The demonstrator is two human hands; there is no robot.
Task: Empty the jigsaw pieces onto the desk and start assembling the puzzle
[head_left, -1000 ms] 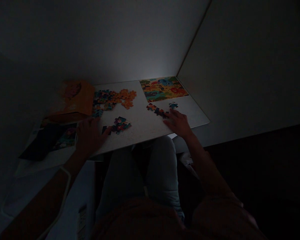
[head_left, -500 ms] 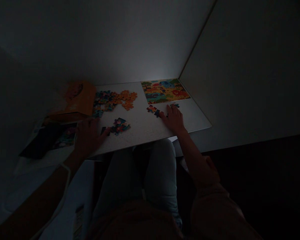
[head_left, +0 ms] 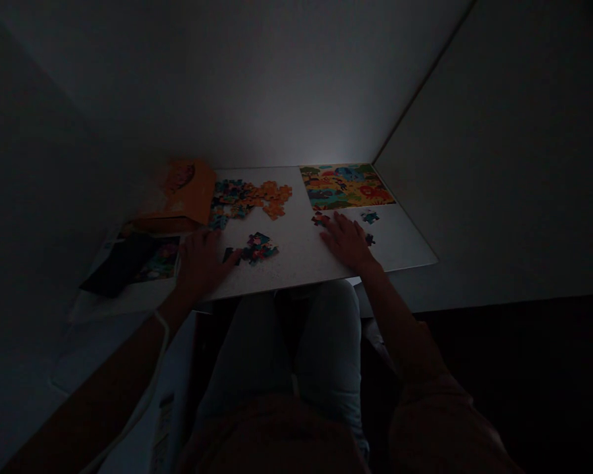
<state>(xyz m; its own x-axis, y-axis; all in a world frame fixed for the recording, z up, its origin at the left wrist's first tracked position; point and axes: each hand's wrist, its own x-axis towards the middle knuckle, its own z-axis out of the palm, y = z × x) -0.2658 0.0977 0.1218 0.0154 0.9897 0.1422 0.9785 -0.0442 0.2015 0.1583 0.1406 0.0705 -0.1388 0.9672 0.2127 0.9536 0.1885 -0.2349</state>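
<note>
White tabletop [head_left: 296, 266]; hands [head_left: 202, 263] [head_left: 346, 241] among jigsaw pieces [head_left: 257, 249]

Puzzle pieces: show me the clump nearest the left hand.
The small multicoloured clump, just beside the left hand; the larger orange-and-blue spread lies farther up the table.

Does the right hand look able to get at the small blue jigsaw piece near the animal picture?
Probably yes. The right hand lies on the white tabletop, close to the small blue jigsaw piece, and nothing seems to stand between them, though the light is dim.
</note>
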